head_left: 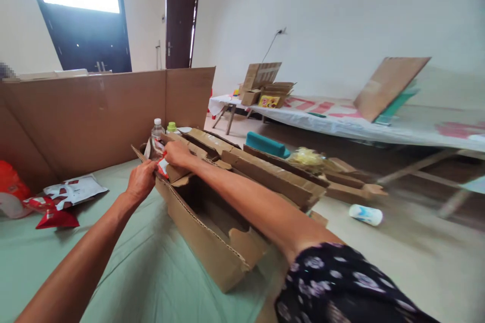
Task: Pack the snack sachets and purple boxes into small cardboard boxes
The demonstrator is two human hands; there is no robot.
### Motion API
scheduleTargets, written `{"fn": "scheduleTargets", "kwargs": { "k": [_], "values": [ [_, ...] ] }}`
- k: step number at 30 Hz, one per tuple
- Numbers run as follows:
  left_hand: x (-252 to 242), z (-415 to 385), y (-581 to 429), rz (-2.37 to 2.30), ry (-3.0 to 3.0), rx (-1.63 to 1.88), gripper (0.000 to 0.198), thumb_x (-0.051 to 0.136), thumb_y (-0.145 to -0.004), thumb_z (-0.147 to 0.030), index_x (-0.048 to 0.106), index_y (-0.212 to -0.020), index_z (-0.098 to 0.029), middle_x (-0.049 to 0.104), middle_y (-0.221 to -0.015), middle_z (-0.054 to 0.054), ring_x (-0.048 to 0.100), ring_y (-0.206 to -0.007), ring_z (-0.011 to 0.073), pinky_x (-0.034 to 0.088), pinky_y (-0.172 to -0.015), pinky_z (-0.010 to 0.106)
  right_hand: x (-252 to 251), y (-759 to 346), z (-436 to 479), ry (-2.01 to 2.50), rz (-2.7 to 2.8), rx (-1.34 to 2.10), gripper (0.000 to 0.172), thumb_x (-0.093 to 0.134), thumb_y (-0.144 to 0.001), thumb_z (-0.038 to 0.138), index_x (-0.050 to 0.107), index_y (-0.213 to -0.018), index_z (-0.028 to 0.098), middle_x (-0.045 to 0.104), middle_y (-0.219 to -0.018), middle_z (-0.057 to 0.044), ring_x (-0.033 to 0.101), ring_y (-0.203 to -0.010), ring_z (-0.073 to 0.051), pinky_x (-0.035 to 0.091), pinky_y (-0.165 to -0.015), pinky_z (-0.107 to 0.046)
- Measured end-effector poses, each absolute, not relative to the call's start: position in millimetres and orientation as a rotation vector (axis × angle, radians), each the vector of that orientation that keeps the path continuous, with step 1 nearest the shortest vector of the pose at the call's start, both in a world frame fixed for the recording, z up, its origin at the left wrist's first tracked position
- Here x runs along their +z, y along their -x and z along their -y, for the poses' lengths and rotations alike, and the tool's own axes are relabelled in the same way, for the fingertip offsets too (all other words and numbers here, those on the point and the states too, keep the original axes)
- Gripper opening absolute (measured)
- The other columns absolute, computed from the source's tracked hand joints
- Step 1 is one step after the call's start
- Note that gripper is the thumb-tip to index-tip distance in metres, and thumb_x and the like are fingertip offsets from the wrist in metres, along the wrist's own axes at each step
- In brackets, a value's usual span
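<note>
A long open cardboard box [204, 247] stands on the green cloth, its near part hollow and shadowed. At its far end, my left hand [141, 180] is closed, the fingertips pinching a small red-and-white packet [162, 165] by the box edge. My right hand [178, 154] reaches across the box and is closed at the same packet; its fingers partly hide it. Just behind the hands are a clear bottle with a white cap [157, 129] and a bottle with a green cap [172, 127]. More cardboard boxes [265, 171] lie alongside on the right.
Snack packets, one red [57, 217] and one white [78, 189], lie left near an orange-red container [12, 186]. A tall cardboard panel [102, 116] stands behind. On the floor at right is a white-and-blue cylinder [366, 215], below a long table [326, 123] bearing boxes.
</note>
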State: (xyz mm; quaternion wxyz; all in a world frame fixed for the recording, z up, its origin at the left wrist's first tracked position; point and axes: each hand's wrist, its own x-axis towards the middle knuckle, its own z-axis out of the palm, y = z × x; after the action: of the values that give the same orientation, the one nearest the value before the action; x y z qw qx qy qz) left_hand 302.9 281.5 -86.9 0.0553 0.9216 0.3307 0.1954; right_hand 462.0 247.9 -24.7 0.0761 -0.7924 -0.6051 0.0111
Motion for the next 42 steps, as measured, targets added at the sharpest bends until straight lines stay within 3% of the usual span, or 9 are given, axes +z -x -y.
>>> {"fn": "scheduleTargets", "kwargs": {
  "k": [7, 11, 13, 17, 22, 27, 34, 38, 42],
  "values": [
    [-95, -258, -299, -1.117, -2.692, 0.705, 0.036, 0.065, -0.098, -0.034, 0.06, -0.131, -0.019, 0.062, -0.133, 0.01, 0.065, -0.112, 0.0248, 0.059, -0.093, 0.046, 47, -458, -205, 2.135, 1.683, -0.238, 0.026, 0.052, -0.096, 0.019, 0.077, -0.096, 0.011, 0.075, -0.094, -0.011, 0.069, -0.091, -0.023, 0.047, -0.069, -0.028],
    [-125, -229, -258, -1.248, -2.617, 0.865, 0.058, 0.064, -0.095, -0.02, 0.043, -0.149, -0.021, 0.04, -0.159, 0.017, 0.065, -0.118, 0.0272, 0.061, -0.092, 0.044, 71, -432, -209, 1.992, 1.727, -0.243, 0.024, 0.054, -0.094, 0.019, 0.075, -0.089, 0.009, 0.072, -0.085, -0.011, 0.067, -0.082, -0.022, 0.044, -0.064, -0.027],
    [-145, -207, -226, -1.245, -2.609, 0.917, 0.059, 0.06, -0.088, -0.01, 0.048, -0.145, -0.021, 0.033, -0.164, 0.02, 0.068, -0.114, 0.0247, 0.061, -0.091, 0.04, 75, -407, -215, 1.932, 1.823, -0.192, 0.022, 0.054, -0.092, 0.014, 0.075, -0.093, 0.007, 0.074, -0.092, -0.014, 0.069, -0.087, -0.024, 0.046, -0.069, -0.028],
    [-176, -170, -164, -1.205, -2.606, 1.018, 0.04, 0.05, -0.086, -0.012, 0.063, -0.122, -0.021, 0.045, -0.156, 0.02, 0.074, -0.098, 0.0213, 0.064, -0.079, 0.037, 73, -339, -225, 1.853, 1.964, -0.106, 0.027, 0.053, -0.094, 0.013, 0.073, -0.112, 0.009, 0.074, -0.117, -0.018, 0.07, -0.102, -0.026, 0.05, -0.08, -0.028],
    [-181, -174, -126, -1.183, -2.615, 1.094, 0.028, 0.047, -0.089, -0.026, 0.068, -0.107, -0.022, 0.059, -0.142, 0.018, 0.075, -0.079, 0.0206, 0.062, -0.057, 0.033, 70, -281, -239, 1.531, 2.214, 0.02, 0.031, 0.048, -0.104, 0.045, 0.072, -0.114, 0.029, 0.075, -0.121, 0.002, 0.068, -0.105, -0.019, 0.048, -0.077, -0.021],
    [-167, -181, -126, -1.136, -2.631, 1.119, 0.029, 0.048, -0.093, -0.035, 0.072, -0.103, -0.022, 0.063, -0.135, 0.017, 0.074, -0.073, 0.0197, 0.06, -0.055, 0.032, 70, -348, -199, 1.497, 2.253, 0.037, 0.026, 0.052, -0.098, 0.025, 0.076, -0.107, 0.021, 0.075, -0.119, -0.004, 0.067, -0.105, -0.02, 0.045, -0.082, -0.025],
    [-96, -180, -188, -0.811, -2.792, 1.273, 0.027, 0.047, -0.097, -0.034, 0.07, -0.105, -0.024, 0.066, -0.129, 0.014, 0.073, -0.102, 0.0265, 0.064, -0.073, 0.038, 30, -535, -76, 2.058, 1.764, 0.161, 0.032, 0.045, -0.086, 0.007, 0.077, -0.088, 0.006, 0.076, -0.083, -0.01, 0.068, -0.076, -0.018, 0.047, -0.071, -0.026],
    [-38, -176, -268, -0.462, -2.923, 1.089, 0.032, 0.044, -0.095, -0.022, 0.068, -0.117, -0.024, 0.064, -0.136, 0.012, 0.063, -0.123, 0.0297, 0.056, -0.101, 0.053, -6, -560, -29, 2.048, 1.763, 0.305, 0.039, 0.047, -0.081, 0.004, 0.08, -0.098, 0.013, 0.079, -0.101, -0.007, 0.071, -0.091, -0.019, 0.05, -0.081, -0.025],
    [-12, -177, -349, -0.212, -3.003, 0.776, 0.051, 0.054, -0.082, -0.01, 0.065, -0.13, -0.026, 0.06, -0.147, 0.007, 0.05, -0.14, 0.0282, 0.043, -0.117, 0.051, -18, -556, -15, 1.795, 1.911, 0.453, 0.046, 0.044, -0.088, 0.007, 0.076, -0.118, 0.017, 0.076, -0.121, -0.006, 0.068, -0.11, -0.02, 0.048, -0.097, -0.029]
  ]
}}
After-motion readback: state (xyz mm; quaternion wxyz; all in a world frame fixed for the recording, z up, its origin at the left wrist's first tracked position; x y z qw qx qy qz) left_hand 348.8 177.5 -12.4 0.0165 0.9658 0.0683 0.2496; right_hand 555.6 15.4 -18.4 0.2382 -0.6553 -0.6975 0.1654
